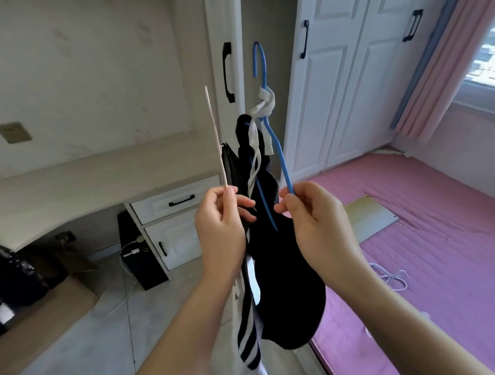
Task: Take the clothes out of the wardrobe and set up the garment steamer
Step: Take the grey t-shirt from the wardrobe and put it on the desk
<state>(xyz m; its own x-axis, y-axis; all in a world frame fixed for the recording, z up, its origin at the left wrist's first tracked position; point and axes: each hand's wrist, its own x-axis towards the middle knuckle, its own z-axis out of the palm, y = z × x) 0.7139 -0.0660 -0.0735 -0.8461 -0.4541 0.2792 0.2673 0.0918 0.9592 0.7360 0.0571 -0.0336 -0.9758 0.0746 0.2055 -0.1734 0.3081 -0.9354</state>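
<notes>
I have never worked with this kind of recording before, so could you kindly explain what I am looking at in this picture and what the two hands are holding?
There is no machine here: a person wears one wide-angle camera on the head, looking forward and down, so the two bare arms reach in from below. The left hand pinches the lower end of a pale thin hanger, seen nearly edge-on. The right hand pinches one arm of a blue hanger, which carries a dark garment with a white drawstring knotted at its neck. Behind stands the white wardrobe, one door open. A bed with a pink cover lies on the right, a built-in desk on the left. No steamer is visible.
</notes>
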